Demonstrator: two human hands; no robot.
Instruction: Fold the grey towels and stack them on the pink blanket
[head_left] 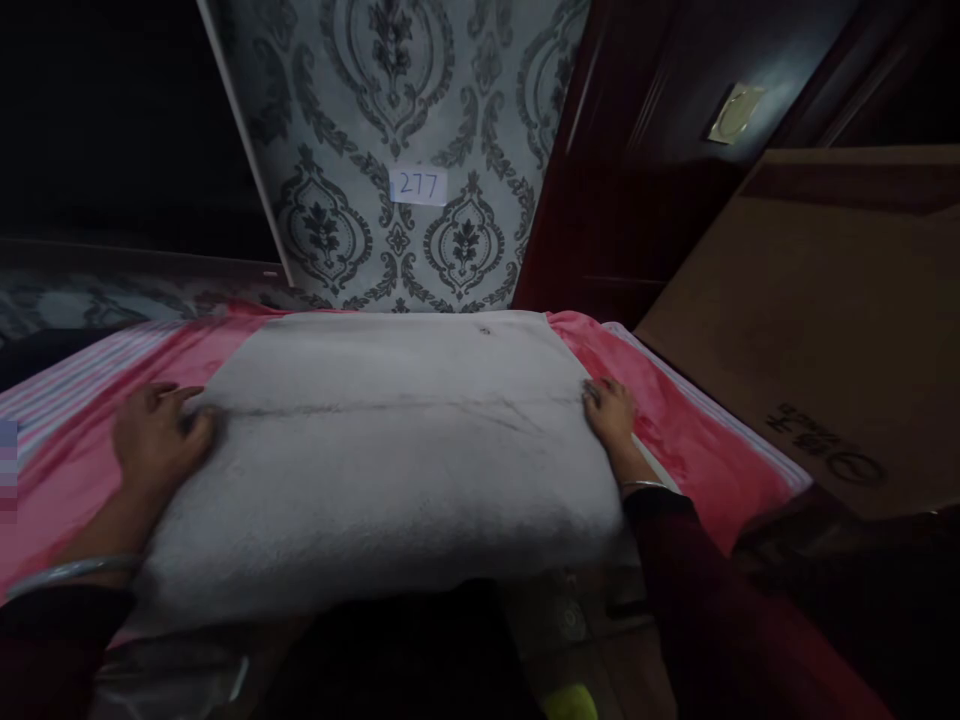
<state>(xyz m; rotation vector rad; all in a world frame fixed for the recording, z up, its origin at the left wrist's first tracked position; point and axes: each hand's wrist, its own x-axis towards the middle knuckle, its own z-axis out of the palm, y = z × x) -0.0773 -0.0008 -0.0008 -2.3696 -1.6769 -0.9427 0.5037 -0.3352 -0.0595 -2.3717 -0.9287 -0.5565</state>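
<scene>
A wide white cloth (pixel 420 480) with faint dark marks lies over a pink-red cloth (pixel 660 410) and hangs down at the front. One crease line runs across its width. My left hand (pixel 157 435) is at the white cloth's left edge, by one end of this line, thumb and index finger apart. At the opposite end, my right hand (pixel 611 410) has its fingers curled together on the right edge. Its fingertips are partly hidden against the fabric. Both wrists wear bangles.
Behind stands a patterned wall with a paper label (pixel 418 186) reading 277. A large cardboard box (pixel 832 310) leans in on the right, in front of a dark red door (pixel 637 130). A dark screen (pixel 127 130) is at the left. Striped cloth (pixel 97 370) shows under the pink-red one.
</scene>
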